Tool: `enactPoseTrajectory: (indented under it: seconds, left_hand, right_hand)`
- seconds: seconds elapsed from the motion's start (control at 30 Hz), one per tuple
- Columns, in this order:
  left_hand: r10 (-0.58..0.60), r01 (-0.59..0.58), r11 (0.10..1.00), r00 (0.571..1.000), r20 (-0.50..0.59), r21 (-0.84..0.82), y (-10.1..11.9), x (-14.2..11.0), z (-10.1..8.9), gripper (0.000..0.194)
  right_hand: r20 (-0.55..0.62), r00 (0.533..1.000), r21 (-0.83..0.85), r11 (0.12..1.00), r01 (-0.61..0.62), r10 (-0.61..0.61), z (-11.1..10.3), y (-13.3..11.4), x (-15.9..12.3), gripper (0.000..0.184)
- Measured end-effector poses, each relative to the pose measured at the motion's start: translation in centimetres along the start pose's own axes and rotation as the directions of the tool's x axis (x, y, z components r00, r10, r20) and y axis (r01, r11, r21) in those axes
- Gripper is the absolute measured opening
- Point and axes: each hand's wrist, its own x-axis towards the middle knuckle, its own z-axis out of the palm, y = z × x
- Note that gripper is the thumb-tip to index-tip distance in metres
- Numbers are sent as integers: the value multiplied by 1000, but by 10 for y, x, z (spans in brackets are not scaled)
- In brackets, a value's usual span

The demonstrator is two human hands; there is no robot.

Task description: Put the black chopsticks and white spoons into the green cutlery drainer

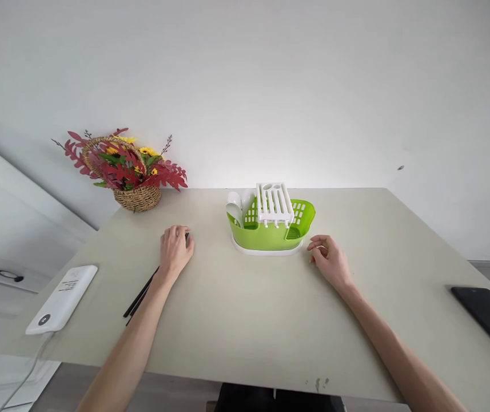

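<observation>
My left hand (176,250) rests low on the left half of the table, its fingers closed round a few thin black chopsticks (138,299). Their lower ends stick out beside my forearm, and a dark tip shows between the fingers. To the right of the green utensil basket (253,237), my right hand (330,262) lies with loosely bent fingers apart and nothing visible in them. White spoons (234,209) stand in the left end of the basket. A white slotted holder (274,203) with small hooks sits across its middle. The basket stands on a white base tray (266,252).
A wicker basket of red and yellow flowers (135,198) stands at the table's back left. A white power bank (62,300) with a cable lies at the left edge. On the right is a black phone (489,320). A wall (291,103) rises behind the table (236,320).
</observation>
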Motion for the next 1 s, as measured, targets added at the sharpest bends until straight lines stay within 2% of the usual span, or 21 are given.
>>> enactPoseTrajectory:
  seconds: [0.17,0.27,0.37,0.5,0.7,0.77,0.83,0.9,1.0]
  left_hand:
    - [210,-219,971,973,-99,-96,41,4,-30,30]
    - [308,-335,932,933,-185,-141,74,6,-49,34]
    - [352,-430,882,873,-338,-191,101,9,-61,40]
    - [392,-557,797,771,-503,-233,129,16,-68,51]
    - [414,-642,727,692,-591,-243,161,19,-67,65]
    - [428,-651,720,690,-584,-241,169,22,-66,70]
    - [424,-629,738,714,-557,-245,175,26,-64,76]
    - [391,-579,774,757,-524,-258,179,33,-62,80]
    - [291,-469,826,830,-476,-313,183,45,-56,76]
  right_hand:
    - [1,1000,0,1000,11,-11,-1,-1,0,23]
    - [-3,1000,-7,1000,16,-16,-2,0,0,23]
    - [2,1000,-9,1000,17,-17,-2,-1,1,23]
    - [8,1000,1,1000,26,-26,-1,0,2,23]
    - [2,999,0,999,35,-35,0,1,3,22]
    - [-2,999,-3,999,34,-34,0,0,4,22]
    - [-3,999,-6,999,35,-35,0,-2,4,21]
    - [-2,999,-8,999,36,-36,0,-3,4,21]
    - [-2,999,-9,999,37,-37,-1,-4,4,22]
